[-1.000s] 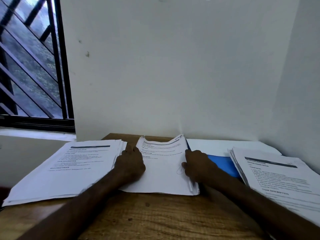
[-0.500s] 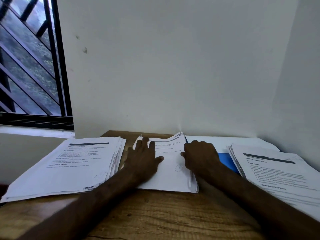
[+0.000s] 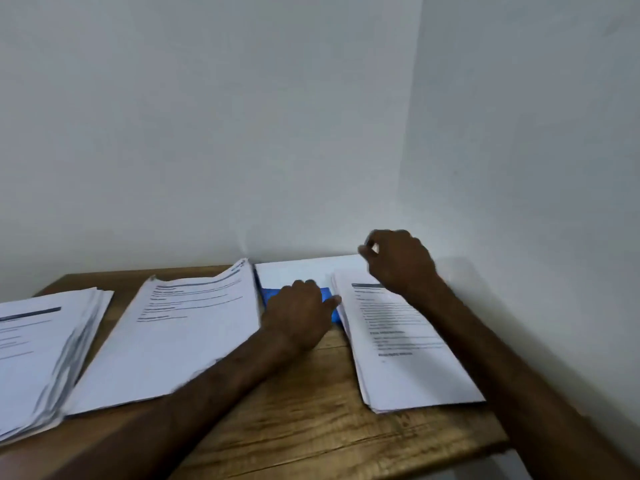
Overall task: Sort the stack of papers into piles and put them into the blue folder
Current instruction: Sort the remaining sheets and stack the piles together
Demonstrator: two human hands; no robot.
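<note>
While three piles lie across the table [image 3: 311, 427], filing looks like the step in hand. At far left sits one pile [image 3: 41, 351], then a middle pile [image 3: 180, 334] with its far corner curling up. The left hand [image 3: 298, 317] lies on the blue folder [image 3: 327, 294], fingers loosely apart. A white sheet [image 3: 304, 270] covers the folder's far part. The right pile [image 3: 405, 344] seems to overlap the folder's right side and gets in the way. The right hand [image 3: 398, 261] hovers above that pile's far end, fingers curled, on what I cannot tell. Next, the folder needs freeing.
</note>
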